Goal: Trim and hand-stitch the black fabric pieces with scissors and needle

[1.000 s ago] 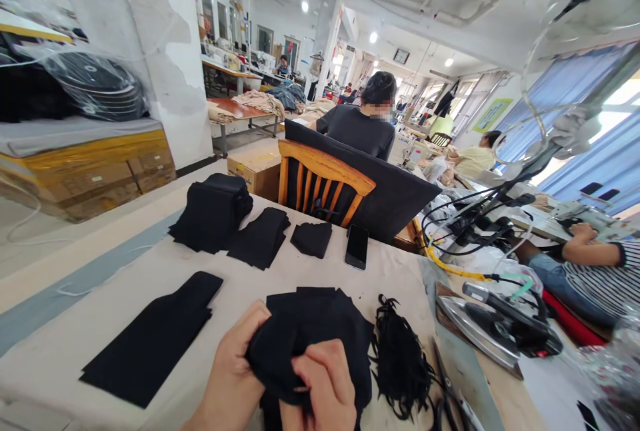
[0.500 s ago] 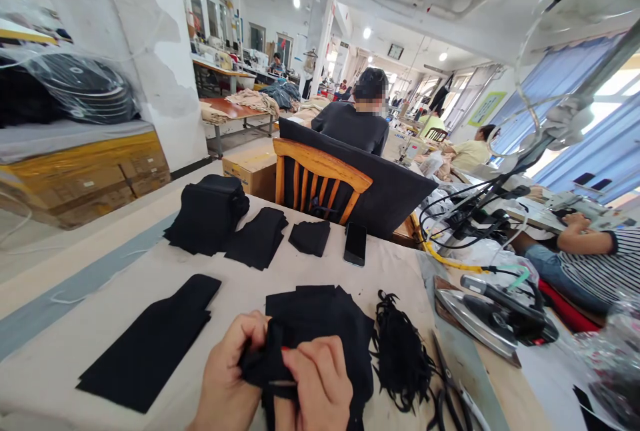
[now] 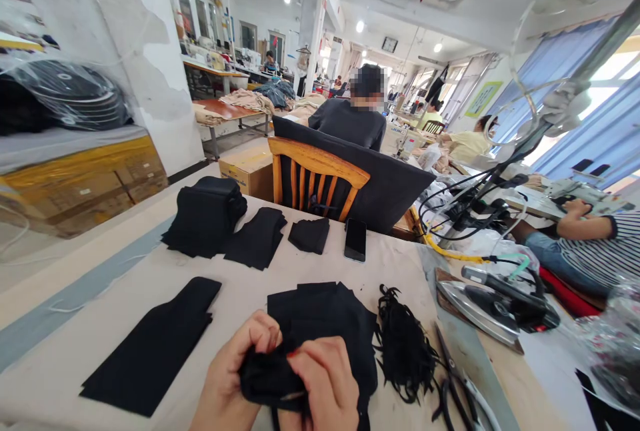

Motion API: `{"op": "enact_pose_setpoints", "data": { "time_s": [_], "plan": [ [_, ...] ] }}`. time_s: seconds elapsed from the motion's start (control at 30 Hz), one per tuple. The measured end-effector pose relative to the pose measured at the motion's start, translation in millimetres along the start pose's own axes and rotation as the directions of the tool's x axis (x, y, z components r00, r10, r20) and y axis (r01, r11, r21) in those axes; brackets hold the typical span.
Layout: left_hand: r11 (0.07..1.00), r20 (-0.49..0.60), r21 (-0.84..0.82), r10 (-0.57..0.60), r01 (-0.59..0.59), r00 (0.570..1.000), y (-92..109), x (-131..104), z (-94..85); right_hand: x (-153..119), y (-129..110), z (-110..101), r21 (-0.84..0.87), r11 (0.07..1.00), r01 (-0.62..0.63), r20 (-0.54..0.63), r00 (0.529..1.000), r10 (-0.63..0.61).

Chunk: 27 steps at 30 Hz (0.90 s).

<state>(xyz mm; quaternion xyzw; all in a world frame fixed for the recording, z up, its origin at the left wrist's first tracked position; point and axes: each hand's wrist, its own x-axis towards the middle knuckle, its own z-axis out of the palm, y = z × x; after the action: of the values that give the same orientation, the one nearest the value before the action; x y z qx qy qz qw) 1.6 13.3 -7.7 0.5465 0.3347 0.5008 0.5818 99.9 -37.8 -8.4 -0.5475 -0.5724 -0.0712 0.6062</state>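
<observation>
A small piece of black fabric is bunched between my two hands at the bottom middle. My left hand is closed round its left side, fingers curled over the top. Pinching the right side is my right hand; a small red spot shows at its fingertips. A thin pale sliver shows at the lower edge of the fabric by the right fingers; what it is I cannot make out. Just behind the hands lies a fanned stack of black fabric pieces, partly hidden by them.
To the right lie a heap of black strips, scissors and an iron. Left is a flat black panel. Farther back are black cloth stacks and a phone. A wooden chair and several people are beyond.
The black fabric has turned in my fingers and is more tightly bunched, its raised upper fold now down. Both hands keep their grip and have shifted only slightly.
</observation>
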Motion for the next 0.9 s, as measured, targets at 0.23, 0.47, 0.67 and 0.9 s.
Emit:
{"op": "enact_pose_setpoints", "data": {
  "time_s": [0.23,0.47,0.67,0.9],
  "plan": [
    [0.992,-0.090,0.066,-0.100,0.106,0.991,-1,-4,-2.8,4,-4,2,0.032,0.999,0.013,0.011,1.000,-0.013],
    [0.989,-0.154,-0.068,-0.143,0.134,0.978,0,-8,3.5,0,-3,2,0.096,0.995,-0.001,0.037,0.999,-0.003],
    [0.999,-0.097,0.002,-0.036,0.037,0.995,-7,-5,-4.8,-2,2,1,0.147,0.988,-0.050,0.073,0.997,0.039],
    [0.969,-0.035,0.238,0.076,-0.065,0.997,4,-8,-4.6,8,4,-12,0.174,0.966,-0.189,0.079,0.981,0.178]
  ]
}}
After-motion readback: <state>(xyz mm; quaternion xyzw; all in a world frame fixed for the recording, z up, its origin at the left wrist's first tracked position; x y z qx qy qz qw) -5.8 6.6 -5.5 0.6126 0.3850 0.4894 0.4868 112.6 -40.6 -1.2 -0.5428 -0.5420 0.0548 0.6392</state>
